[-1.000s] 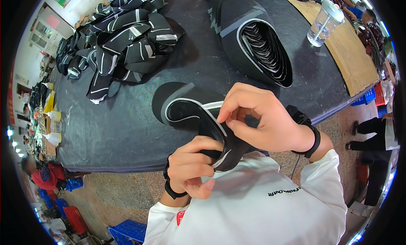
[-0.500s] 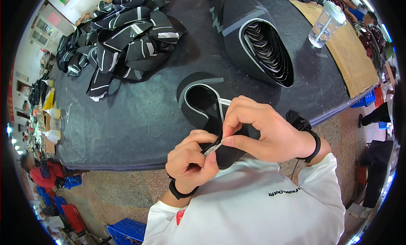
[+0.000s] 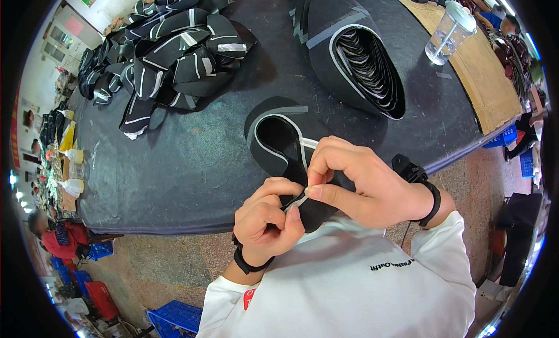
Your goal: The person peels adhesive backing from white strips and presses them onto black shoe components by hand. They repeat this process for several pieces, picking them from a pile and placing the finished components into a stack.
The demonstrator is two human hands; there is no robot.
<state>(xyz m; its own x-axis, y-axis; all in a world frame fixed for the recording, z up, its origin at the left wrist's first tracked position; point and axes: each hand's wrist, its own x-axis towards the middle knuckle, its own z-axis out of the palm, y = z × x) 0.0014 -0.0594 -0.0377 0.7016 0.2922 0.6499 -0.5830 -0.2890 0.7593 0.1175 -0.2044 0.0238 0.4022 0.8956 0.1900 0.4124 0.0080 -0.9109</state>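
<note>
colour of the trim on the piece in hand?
White-grey strip on the black piece; head view.

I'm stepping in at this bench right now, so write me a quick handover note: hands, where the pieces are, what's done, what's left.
Left hand: closed on the near end of the black curved piece, thumb pressing a thin white strip.
Right hand: fingertips pinch the same white strip at the piece's edge, right beside the left thumb.
Places: the piece hangs over the near edge of the dark table. A pile of black pieces with white trim lies far left; a nested stack of pieces far right; a clear cup beyond it.
Done: white trim shows along the piece's inner curve.
Left: the near end, under the fingers, looks unfinished.
</note>
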